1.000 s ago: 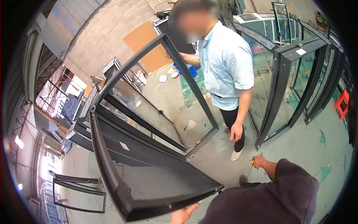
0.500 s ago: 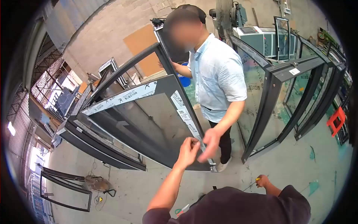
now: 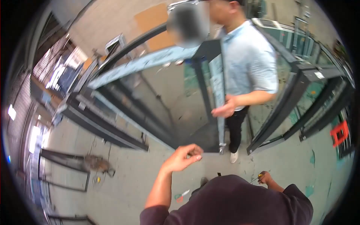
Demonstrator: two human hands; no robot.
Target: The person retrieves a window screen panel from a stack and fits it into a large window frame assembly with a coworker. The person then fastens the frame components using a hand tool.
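My left hand (image 3: 181,157) is raised in front of a dark window sash (image 3: 221,131), apart from it. Its fingers curl in toward the thumb; anything inside them is too small or hidden to make out. Low on the right, my right hand (image 3: 265,177) is wrapped round a screwdriver (image 3: 260,176) with a yellow handle and a thin shaft pointing left. The sash stands tilted, with glass and printed protective film (image 3: 216,80) along its edges. Across from me a person in a light blue shirt (image 3: 247,63) has a hand (image 3: 226,108) at the sash's right edge.
More dark frames (image 3: 277,108) stand on the right, near a red plastic piece (image 3: 339,133). A long dark frame (image 3: 108,125) stands left of the sash. Scissors (image 3: 182,195) lie on the floor by my body, and a smaller frame (image 3: 63,183) is at lower left.
My view has shifted. My left hand has drawn back from the sash edge, its pinch looser. The person's hand has moved from beside mine to the sash edge. My right hand still holds the screwdriver.
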